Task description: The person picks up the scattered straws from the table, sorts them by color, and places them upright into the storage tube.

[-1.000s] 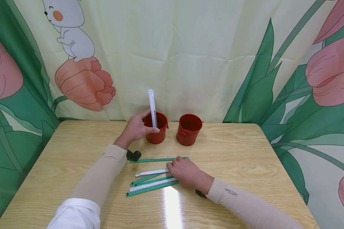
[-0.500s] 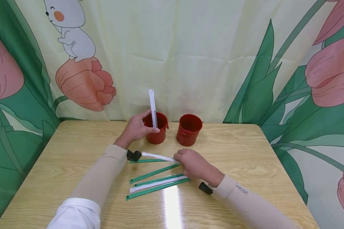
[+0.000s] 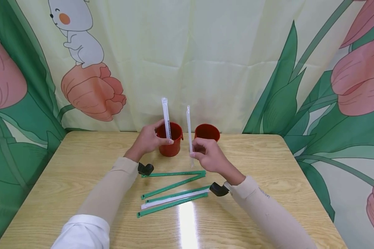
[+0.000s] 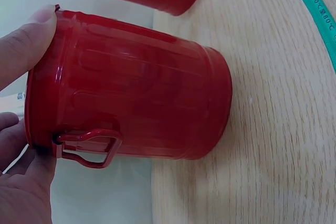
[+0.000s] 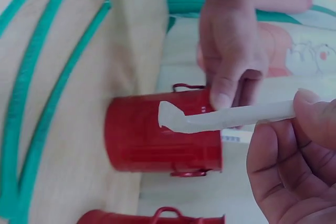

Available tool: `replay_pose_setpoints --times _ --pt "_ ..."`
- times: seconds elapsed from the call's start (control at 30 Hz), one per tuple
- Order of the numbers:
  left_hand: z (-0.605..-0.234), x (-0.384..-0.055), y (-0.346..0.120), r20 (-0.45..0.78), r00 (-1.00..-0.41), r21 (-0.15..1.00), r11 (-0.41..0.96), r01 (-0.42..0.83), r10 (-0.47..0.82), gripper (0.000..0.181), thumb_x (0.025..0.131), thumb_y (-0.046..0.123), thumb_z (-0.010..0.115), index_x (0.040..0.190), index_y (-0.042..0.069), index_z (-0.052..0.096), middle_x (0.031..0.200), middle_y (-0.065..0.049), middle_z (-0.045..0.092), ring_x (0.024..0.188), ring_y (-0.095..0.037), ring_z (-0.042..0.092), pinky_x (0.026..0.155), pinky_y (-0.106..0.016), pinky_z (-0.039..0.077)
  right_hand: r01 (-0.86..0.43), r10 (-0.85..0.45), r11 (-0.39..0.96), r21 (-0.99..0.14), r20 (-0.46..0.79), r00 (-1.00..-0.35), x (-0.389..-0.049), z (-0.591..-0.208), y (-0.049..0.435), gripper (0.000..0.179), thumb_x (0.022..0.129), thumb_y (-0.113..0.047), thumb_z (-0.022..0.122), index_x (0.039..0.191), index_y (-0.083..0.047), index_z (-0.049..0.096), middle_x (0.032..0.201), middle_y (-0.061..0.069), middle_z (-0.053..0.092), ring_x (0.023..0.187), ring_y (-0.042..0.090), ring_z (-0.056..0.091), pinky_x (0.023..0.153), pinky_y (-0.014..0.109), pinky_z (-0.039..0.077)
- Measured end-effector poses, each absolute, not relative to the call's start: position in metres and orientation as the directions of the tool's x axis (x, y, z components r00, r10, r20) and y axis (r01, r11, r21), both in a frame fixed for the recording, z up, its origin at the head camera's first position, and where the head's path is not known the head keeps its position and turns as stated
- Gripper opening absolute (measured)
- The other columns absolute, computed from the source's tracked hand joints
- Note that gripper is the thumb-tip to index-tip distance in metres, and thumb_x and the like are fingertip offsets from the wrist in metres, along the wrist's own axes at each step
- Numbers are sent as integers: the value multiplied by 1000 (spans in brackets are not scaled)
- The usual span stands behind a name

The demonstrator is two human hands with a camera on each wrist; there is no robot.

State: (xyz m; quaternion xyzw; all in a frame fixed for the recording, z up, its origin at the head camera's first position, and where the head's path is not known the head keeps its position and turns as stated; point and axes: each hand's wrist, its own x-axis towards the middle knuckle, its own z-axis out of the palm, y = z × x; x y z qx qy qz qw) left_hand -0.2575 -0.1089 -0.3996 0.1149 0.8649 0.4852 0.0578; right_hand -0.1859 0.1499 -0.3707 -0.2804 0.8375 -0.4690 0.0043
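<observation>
My left hand (image 3: 147,139) grips the rim of the left red bucket (image 3: 169,149), thumb over the near side. In the left wrist view this bucket (image 4: 136,87) stands upright, with a wire handle on its side. White paper-wrapped straws (image 3: 165,112) lean up out of it. Between thumb and fingers, my right hand (image 3: 209,156) pinches another white paper-wrapped straw (image 3: 188,124), held nearly upright between the two buckets. The right wrist view shows the folded lower end of this straw (image 5: 210,120) in front of the left bucket. Behind my right hand is the right red bucket (image 3: 207,131), partly hidden.
Several green-wrapped straws (image 3: 174,186) and a white one (image 3: 174,199) lie across the wooden table (image 3: 252,207) in front of the buckets. A curtain (image 3: 224,69) printed with flowers hangs right behind the table's far edge.
My right hand has picked up a white straw from the pile, carried it forward and tipped it upright. One green straw has shifted on the table. The left hand has stayed at the bucket.
</observation>
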Motion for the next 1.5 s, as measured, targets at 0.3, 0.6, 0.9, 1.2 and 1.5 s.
replay_pose_setpoints --times 0.3,0.6,0.9,1.2,1.5 --pt "-396 -258 -109 -4 -967 857 500 128 255 89 85 26 88 161 23 42 146 -10 60 131 -35 56 108 -53 54 -468 -424 368 -803 304 -853 -202 -353 138 7 91 8 72 96 3 73 87 16 71 78 23 68 81 36 64" --pt "-399 -257 -108 18 -962 858 490 154 272 86 84 24 89 158 20 46 142 -9 63 127 -35 58 106 -52 56 -449 -408 398 -800 284 -868 -216 -344 131 5 92 4 72 97 4 74 90 17 75 79 24 68 84 41 64" --pt "-401 -258 -107 21 -963 856 493 155 267 87 84 25 89 159 20 44 141 -12 63 128 -37 59 107 -53 55 -358 -347 373 -856 230 -909 -236 -332 116 7 94 -1 72 101 1 74 93 17 73 86 28 67 90 42 63" --pt "-401 -256 -109 17 -963 855 495 154 270 88 84 27 89 159 21 44 142 -13 63 130 -40 58 111 -53 51 -363 -294 371 -855 263 -919 -259 -336 97 6 96 -2 68 95 -1 74 86 17 71 80 37 66 72 34 57" --pt "-400 -260 -110 31 -964 845 508 166 264 91 83 29 90 160 19 43 149 -13 59 132 -39 56 112 -54 50 -416 -359 440 -796 268 -894 -274 -346 82 13 95 2 68 108 2 68 90 15 69 79 27 64 72 34 61"
